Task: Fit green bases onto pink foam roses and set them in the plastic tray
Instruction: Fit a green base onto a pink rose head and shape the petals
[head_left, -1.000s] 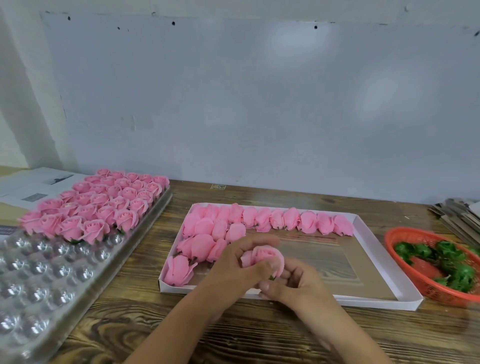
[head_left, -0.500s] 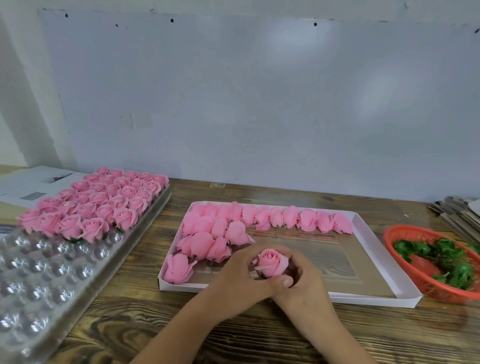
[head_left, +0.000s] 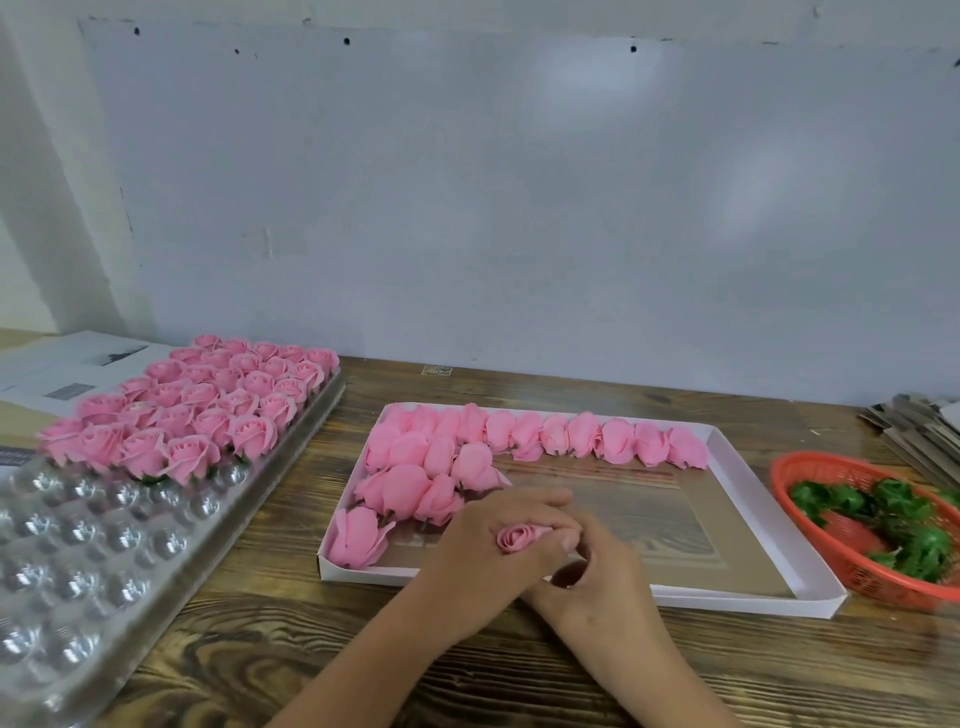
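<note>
A pink foam rose (head_left: 517, 537) sits between my two hands over the front edge of the white box (head_left: 737, 597). My left hand (head_left: 483, 561) curls round the rose from the left. My right hand (head_left: 597, 577) closes in from the right, fingers under and beside the flower; any green base there is hidden. Loose pink roses (head_left: 524, 441) lie in rows in the white box. Green bases (head_left: 883, 525) fill the red basket (head_left: 810, 467) at the right. The clear plastic tray (head_left: 78, 571) at the left holds several finished roses (head_left: 202, 410) at its far end.
Papers (head_left: 62, 369) lie behind the plastic tray at the far left. A stack of grey cards (head_left: 919, 431) sits at the far right edge. A pale wall rises behind the wooden table (head_left: 467, 670).
The rose has turned to face upward and sunk lower between my hands. My left fingers have wrapped further over it, and both hands have shifted slightly down toward the box's front edge.
</note>
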